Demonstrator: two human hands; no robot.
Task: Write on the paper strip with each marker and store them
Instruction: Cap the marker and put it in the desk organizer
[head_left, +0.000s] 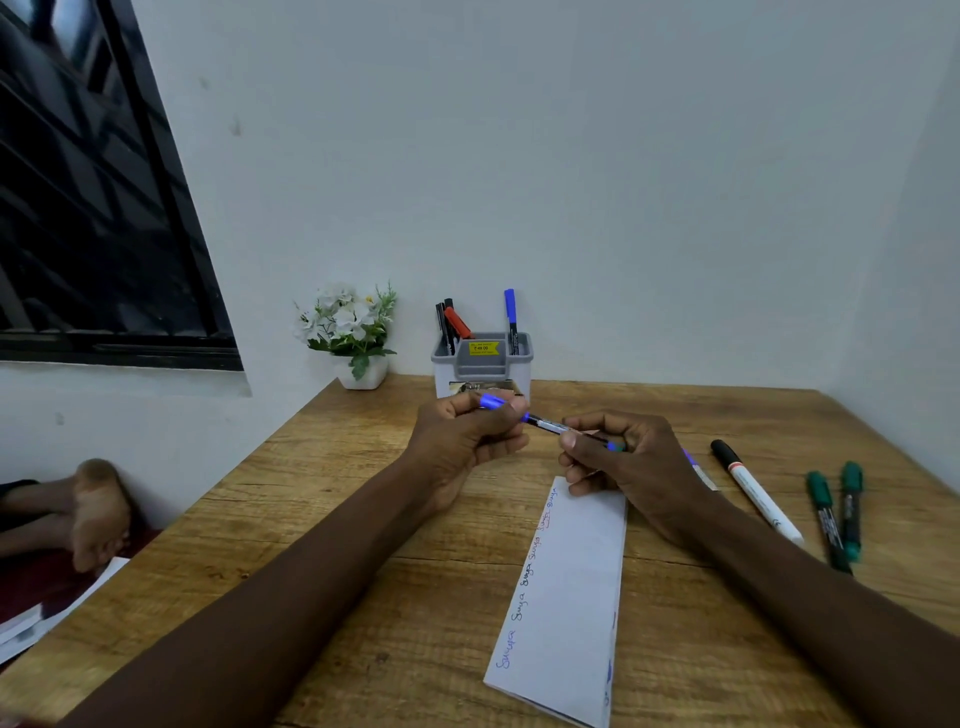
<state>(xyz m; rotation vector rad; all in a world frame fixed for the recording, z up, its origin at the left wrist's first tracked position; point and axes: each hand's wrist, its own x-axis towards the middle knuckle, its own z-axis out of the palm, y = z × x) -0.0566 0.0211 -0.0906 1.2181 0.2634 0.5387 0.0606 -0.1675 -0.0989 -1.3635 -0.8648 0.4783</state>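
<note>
Above the far end of the white paper strip, both hands hold one blue marker. My left hand grips its blue cap. My right hand pinches the barrel. Cap and barrel meet at the left fingertips; whether they are joined I cannot tell. Several handwritten words run along the strip's left edge. A grey holder at the back wall contains black, red and blue markers.
A white marker with a black cap and two green markers lie on the wooden table to the right. A potted white flower stands left of the holder. Another person's foot shows beyond the table's left edge.
</note>
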